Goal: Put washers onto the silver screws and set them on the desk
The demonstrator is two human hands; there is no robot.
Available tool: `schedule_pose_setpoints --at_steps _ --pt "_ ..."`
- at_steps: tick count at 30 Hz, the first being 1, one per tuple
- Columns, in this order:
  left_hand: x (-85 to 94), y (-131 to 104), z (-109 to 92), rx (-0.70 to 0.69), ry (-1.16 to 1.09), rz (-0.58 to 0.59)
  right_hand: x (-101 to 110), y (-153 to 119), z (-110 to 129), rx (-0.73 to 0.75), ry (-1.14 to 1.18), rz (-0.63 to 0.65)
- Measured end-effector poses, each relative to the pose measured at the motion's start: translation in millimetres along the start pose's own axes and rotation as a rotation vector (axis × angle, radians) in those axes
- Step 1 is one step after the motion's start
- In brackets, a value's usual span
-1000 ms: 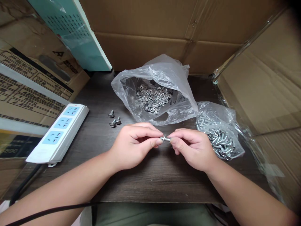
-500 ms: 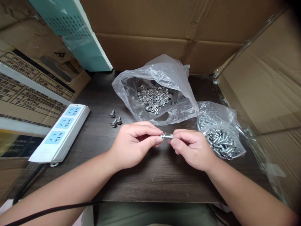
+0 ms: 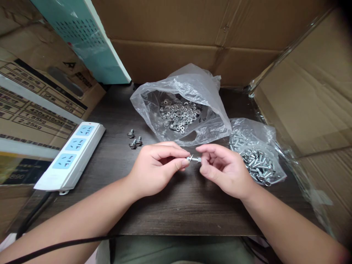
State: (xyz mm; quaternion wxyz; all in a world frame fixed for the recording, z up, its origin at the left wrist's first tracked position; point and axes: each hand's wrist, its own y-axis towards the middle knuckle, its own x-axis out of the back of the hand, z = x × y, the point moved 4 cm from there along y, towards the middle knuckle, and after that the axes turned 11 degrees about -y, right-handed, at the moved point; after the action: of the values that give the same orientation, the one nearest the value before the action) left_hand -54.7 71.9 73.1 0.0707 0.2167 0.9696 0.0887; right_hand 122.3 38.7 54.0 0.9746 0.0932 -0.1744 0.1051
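Note:
Between thumb and fingers, my left hand (image 3: 158, 168) pinches the head end of a small silver bolt (image 3: 194, 159), which lies level and points right. A washer (image 3: 190, 158) sits on its shank near the head, and a nut (image 3: 199, 160) is at its far end. My right hand (image 3: 225, 165) is just right of the nut, with thumb and forefinger apart. Whether a finger still touches the nut, I cannot tell. Behind my hands lies an open clear plastic bag (image 3: 203, 86) with many washers and nuts (image 3: 181, 115) inside.
Three bolts (image 3: 134, 139) with washers stand on the dark table (image 3: 176, 216), left of the bag. A second clear bag (image 3: 258, 161) of bolts lies at right. A white power strip (image 3: 70, 157) is at left, and cardboard walls (image 3: 176, 58) surround the table.
My right thumb and forefinger have parted from their pinch on the nut end. My left hand keeps its hold on the bolt in nearly the same place.

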Motion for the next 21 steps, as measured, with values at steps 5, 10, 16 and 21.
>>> schedule_pose_setpoints --at_steps 5,10,16,21 --pt "-1.4 -0.5 0.1 0.009 -0.009 0.029 1.8 -0.5 4.9 0.098 -0.153 -0.042" --pt "-0.4 -0.7 0.2 -0.001 0.002 0.016 1.1 -0.1 -0.8 0.02 -0.087 -0.001" --pt "-1.5 -0.2 -0.7 -0.007 0.005 0.036 0.6 -0.5 5.8 0.116 -0.131 -0.059" --pt "-1.2 -0.3 -1.2 -0.011 0.022 0.03 1.6 1.4 5.2 0.066 -0.162 -0.032"
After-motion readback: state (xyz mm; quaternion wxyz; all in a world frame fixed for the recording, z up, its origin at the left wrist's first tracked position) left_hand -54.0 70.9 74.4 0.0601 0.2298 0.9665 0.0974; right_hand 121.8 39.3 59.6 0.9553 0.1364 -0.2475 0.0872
